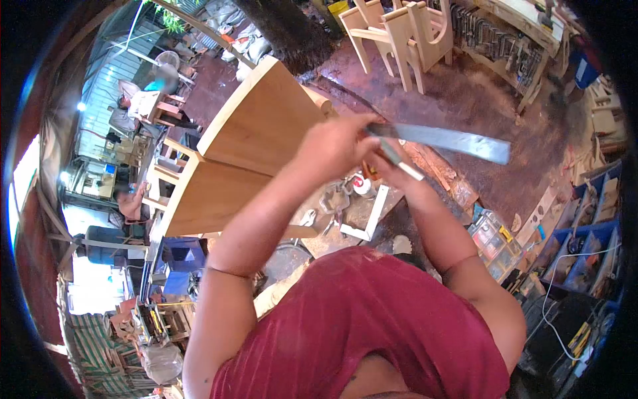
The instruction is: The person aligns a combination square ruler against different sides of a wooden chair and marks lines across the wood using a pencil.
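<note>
Wooden panels (262, 116) with curved outer edges lie left of the left hand (340, 147), whose fingers are closed around one end of a flat metal strip (452, 142). The right hand (393, 171) sits just beside it, its grip impossible to tell, near a slim, pale-tipped tool (401, 161); the strip extends rightward above it.

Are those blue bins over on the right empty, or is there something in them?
Not empty: the blue bins have loose items lying between their walls. How full they are, I cannot tell.
</note>
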`<state>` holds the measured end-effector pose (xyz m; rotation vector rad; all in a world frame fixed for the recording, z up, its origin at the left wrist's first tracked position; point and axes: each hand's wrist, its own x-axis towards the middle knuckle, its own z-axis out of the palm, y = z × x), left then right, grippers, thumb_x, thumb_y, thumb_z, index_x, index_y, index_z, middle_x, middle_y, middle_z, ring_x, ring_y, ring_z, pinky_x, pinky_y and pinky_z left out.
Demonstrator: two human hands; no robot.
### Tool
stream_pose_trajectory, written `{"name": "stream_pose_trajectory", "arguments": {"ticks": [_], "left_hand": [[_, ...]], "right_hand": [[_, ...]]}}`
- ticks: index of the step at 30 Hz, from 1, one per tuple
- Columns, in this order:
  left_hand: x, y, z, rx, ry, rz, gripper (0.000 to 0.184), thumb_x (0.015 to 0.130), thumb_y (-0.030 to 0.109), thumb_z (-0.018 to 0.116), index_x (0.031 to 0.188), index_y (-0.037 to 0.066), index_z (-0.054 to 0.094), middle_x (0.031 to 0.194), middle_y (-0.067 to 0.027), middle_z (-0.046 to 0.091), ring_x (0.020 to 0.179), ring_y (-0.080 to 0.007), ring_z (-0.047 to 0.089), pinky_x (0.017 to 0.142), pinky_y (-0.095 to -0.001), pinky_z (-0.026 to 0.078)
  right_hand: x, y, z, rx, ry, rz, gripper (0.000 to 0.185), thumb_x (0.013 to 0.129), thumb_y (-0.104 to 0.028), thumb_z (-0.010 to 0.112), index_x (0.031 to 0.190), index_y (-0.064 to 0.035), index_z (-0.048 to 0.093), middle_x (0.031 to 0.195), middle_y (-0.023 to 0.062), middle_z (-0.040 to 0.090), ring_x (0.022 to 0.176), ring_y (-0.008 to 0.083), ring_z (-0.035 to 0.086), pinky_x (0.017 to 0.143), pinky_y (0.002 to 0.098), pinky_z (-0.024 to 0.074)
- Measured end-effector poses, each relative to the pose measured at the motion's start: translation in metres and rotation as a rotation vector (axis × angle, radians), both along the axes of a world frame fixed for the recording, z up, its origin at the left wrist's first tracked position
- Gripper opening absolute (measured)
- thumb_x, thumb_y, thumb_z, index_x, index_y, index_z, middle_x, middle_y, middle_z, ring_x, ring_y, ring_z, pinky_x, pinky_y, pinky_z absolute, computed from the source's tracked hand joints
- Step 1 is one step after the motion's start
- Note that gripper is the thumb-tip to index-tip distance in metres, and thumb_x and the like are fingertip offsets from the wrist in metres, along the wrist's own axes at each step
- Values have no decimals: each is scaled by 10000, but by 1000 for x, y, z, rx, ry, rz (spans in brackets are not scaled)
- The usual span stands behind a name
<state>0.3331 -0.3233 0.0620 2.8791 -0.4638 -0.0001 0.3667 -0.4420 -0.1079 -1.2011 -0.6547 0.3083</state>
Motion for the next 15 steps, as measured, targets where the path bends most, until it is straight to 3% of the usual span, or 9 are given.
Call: {"name": "stream_pose_trajectory", "arguments": {"ticks": [1,2,3,6,9,11,13,14,15], "left_hand": [[10,4,16,69,54,-46,428,832,330,649,1188,101,586,1153,-162,606,1053,-327,588,876,-389,488],[21,15,18,29,-175,-171,328,816,337,665,1068,127,655,1010,-110,665,957,-299,633,817,-392,509],[28,19,28,63,-324,-239,301,810,321,673,1033,119,664,958,-126,664,910,-299,639,786,-389,511],[60,20,74,245,-140,-332,225,813,265,677,917,67,658,836,-132,663,778,-284,646,686,-377,501],[83,18,110,346,-3,-280,182,810,203,677,849,31,633,747,-124,654,617,-234,619,597,-359,482],[99,26,109,290,49,-226,184,784,183,686,886,34,648,741,-119,655,574,-206,589,567,-346,476],[105,21,117,614,9,-110,332,765,403,683,778,72,693,680,-96,650,637,-219,624,597,-354,479],[114,38,106,559,-155,-249,303,762,389,676,693,94,661,615,-87,623,612,-247,617,582,-368,477],[114,42,108,559,-146,-251,303,762,389,676,693,94,661,615,-87,623,612,-247,617,582,-368,477]], "right_hand": [[3,-1,18,93,54,-18,201,919,-255,586,1020,-82,575,768,10,612,622,101,591,523,266,475],[15,-11,29,-7,2,38,198,907,-264,609,994,-88,592,768,3,624,616,97,587,515,249,461],[24,-14,43,72,10,80,222,901,-256,617,1033,-78,601,800,13,643,648,90,591,513,238,446],[68,-3,63,34,-6,134,261,891,-238,629,1090,-72,597,823,13,654,661,85,591,485,234,420],[98,22,79,304,-36,260,249,872,-218,651,1079,-82,621,817,4,656,648,86,585,466,226,394],[104,33,90,281,107,72,220,848,-200,677,1038,-93,650,830,0,659,693,90,593,490,243,404],[123,55,82,316,94,123,245,837,-202,685,1049,-85,645,850,-8,646,724,88,577,549,243,414],[129,66,75,346,78,174,270,825,-203,693,1059,-78,640,871,-16,633,756,86,561,608,244,425],[124,72,76,349,87,173,270,825,-203,693,1059,-78,640,871,-16,633,756,86,561,608,244,425]]}}
